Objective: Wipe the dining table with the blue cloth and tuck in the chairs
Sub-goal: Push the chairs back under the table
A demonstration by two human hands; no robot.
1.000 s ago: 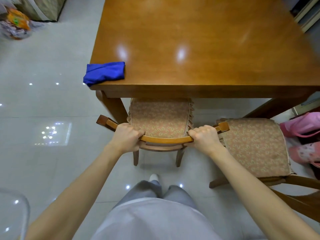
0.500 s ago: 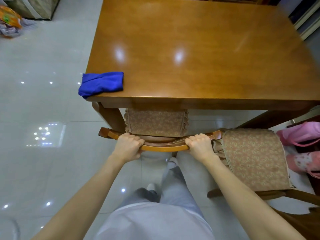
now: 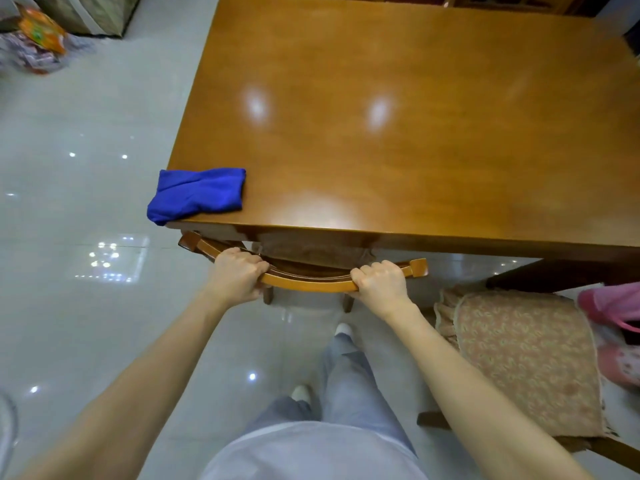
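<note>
A wooden dining table (image 3: 433, 140) fills the upper right of the view. A folded blue cloth (image 3: 197, 195) lies on its near left corner, hanging slightly over the edge. Below the table's near edge a wooden chair (image 3: 311, 284) stands with its seat almost wholly under the tabletop. My left hand (image 3: 237, 271) grips the left part of the curved backrest rail. My right hand (image 3: 381, 280) grips the right part of the same rail. A second chair with a patterned cushion (image 3: 526, 362) stands pulled out at the right.
Glossy white floor tiles (image 3: 86, 289) stretch to the left. Bags and a cloth-covered item (image 3: 41, 32) sit at the far left corner. Pink items (image 3: 616, 313) lie on the floor by the second chair. My legs and feet (image 3: 341, 362) are just behind the gripped chair.
Both hands have pushed the chair forward; its patterned seat has slid under the table and is now mostly hidden. I have stepped closer to the table.
</note>
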